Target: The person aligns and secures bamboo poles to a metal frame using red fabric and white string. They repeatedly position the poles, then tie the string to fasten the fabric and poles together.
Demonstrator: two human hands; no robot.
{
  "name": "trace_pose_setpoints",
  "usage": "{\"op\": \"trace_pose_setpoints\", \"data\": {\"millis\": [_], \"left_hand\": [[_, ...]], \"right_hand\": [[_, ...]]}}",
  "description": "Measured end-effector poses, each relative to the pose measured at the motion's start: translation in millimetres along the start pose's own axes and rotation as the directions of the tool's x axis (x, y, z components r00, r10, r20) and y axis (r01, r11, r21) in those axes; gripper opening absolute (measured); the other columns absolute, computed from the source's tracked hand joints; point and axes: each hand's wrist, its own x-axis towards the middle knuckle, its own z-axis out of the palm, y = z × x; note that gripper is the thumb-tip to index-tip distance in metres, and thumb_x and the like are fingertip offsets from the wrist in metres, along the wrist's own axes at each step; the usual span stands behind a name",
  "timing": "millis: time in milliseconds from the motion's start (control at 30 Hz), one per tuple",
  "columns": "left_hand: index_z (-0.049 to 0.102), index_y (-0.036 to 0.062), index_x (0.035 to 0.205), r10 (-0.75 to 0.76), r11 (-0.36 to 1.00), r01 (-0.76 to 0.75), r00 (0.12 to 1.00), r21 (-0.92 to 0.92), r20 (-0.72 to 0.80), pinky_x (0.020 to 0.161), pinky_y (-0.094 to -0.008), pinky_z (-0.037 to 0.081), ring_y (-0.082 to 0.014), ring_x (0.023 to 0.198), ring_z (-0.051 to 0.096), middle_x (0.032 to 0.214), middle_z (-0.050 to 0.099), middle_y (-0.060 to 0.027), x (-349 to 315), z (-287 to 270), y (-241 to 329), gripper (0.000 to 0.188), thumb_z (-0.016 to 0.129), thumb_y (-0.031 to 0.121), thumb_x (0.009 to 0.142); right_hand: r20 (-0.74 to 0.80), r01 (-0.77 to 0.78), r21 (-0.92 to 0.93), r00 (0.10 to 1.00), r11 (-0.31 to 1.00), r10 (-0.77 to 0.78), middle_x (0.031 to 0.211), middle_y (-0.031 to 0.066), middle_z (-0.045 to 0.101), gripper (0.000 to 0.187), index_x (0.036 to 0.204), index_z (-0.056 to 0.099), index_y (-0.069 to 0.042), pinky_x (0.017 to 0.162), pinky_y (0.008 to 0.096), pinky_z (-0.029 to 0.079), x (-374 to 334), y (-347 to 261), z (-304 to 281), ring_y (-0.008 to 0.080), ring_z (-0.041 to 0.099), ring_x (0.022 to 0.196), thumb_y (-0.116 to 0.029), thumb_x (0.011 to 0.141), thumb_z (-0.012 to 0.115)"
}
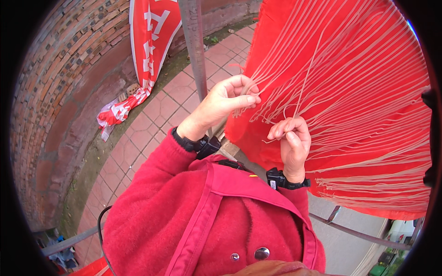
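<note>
Many long, thin beige strands point(363, 110) lie side by side across a red cloth point(258, 142); they look like cords or noodles, and I cannot tell which. My left hand point(230, 99) is closed around a small bunch of them near their left ends, thumb against the curled fingers. Lower and to the right, my right hand point(294, 140) pinches a single strand point(309, 69). This one rises taut across the others from my fingers, with a loose bit hanging beside the fingertips. Looped and curled strand ends lie between the two hands.
A metal pole point(195, 50) stands left of the cloth. Behind it a red and white banner point(149, 46) hangs down to pink paving point(133, 133) beside a curved brick wall point(78, 46). A metal rail point(359, 234) runs below the cloth, with a grey road beyond.
</note>
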Motion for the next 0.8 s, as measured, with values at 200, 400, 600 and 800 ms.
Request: {"op": "trace_pose_setpoints", "data": {"millis": [200,400,600,800], "left_hand": [[0.059,0.0053,0.114,-0.060,0.994,0.054,0.996,0.093,0.066,0.070,-0.0191,0.045,-0.0069,0.087,0.064,0.103,0.071,-0.0043,0,-9,-5,0.027,0.070,0.018,0.094],[0.058,0.0035,0.116,-0.089,0.993,0.080,0.990,0.084,0.110,0.083,-0.0275,0.053,-0.0119,0.094,0.066,0.104,0.068,-0.0057,5,-20,-23,0.029,0.071,0.014,0.092],[0.058,0.0031,0.118,-0.051,0.997,0.045,0.993,0.056,0.107,0.090,-0.0294,0.052,-0.0119,0.101,0.064,0.107,0.067,-0.0032,4,-26,-37,0.032,0.072,0.014,0.092],[0.061,0.0024,0.114,0.012,0.994,-0.014,1.000,0.111,0.017,0.084,-0.0258,0.052,-0.0097,0.095,0.064,0.102,0.068,-0.0032,4,-18,-44,0.030,0.076,0.012,0.089]], "right_hand": [[-0.100,-0.066,-0.133,0.994,0.989,0.053,0.092,0.0083,0.063,0.011,0.106,0.055,-0.002,0.080,0.0313,0.054,1,16,15,0.0170,0.065,0.085,-0.007,0.098,0.059],[-0.169,-0.006,-0.258,0.985,0.966,-0.039,0.101,0.0074,0.065,0.020,0.112,0.056,-0.001,0.085,0.0300,0.054,7,43,24,0.0149,0.066,0.092,0.004,0.093,0.063],[-0.049,0.098,-0.661,0.984,0.744,-0.173,0.107,0.0111,0.069,0.030,0.116,0.062,0.001,0.086,0.0311,0.055,4,55,24,0.0196,0.069,0.098,0.006,0.087,0.068],[0.119,0.216,-0.834,0.969,0.507,-0.215,0.103,0.0155,0.068,0.031,0.115,0.065,0.000,0.080,0.0354,0.056,-1,52,23,0.0308,0.070,0.093,0.003,0.084,0.068]]}}
